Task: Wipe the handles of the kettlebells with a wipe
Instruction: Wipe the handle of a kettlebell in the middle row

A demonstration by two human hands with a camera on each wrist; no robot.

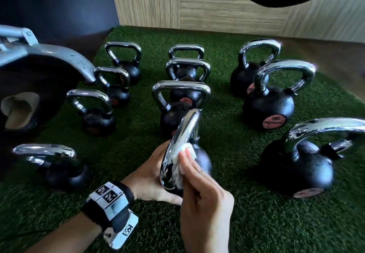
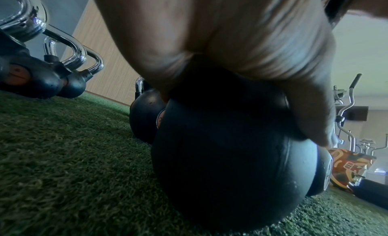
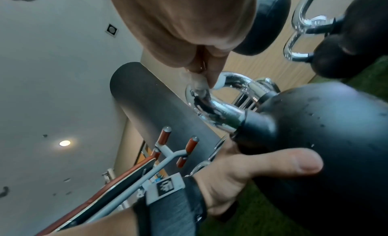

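a white wipe (image 1: 185, 154) is pressed against the chrome handle (image 1: 177, 150) of a black kettlebell (image 1: 203, 161) that stands at the front of the middle row on the green turf floor (image 1: 246, 223), its handle turned edge-on toward the head camera. the right hand (image 1: 203, 203) pinches the wipe onto the inner side of the handle, its grip pressed together with the fingers (image 1: 189, 166) laid along the chrome; from the right wrist camera the fingertips (image 3: 212, 80) squeeze the wipe (image 3: 198, 83) at the top curve of the handle (image 3: 212, 105). the left hand (image 1: 152, 177) steadies the same kettlebell from its left side, its grip spread over the black ball (image 2: 231, 156), palm and thumb (image 3: 283, 161) flat on the rubber.

other kettlebells with chrome handles stand around it in rows on the turf: one marked 12 (image 1: 185, 87) just behind the one nearest it, smaller ones (image 1: 94, 112) to the left, larger ones (image 1: 270, 98) with red labels to the right. a grey metal frame (image 1: 49, 53) reaches in from the left, with a beige slipper (image 1: 19, 110) beneath it. a wood-grain wall (image 1: 217, 2) closes off the back. a wrist-worn device with black-and-white markers (image 1: 112, 205) is strapped on the left forearm.
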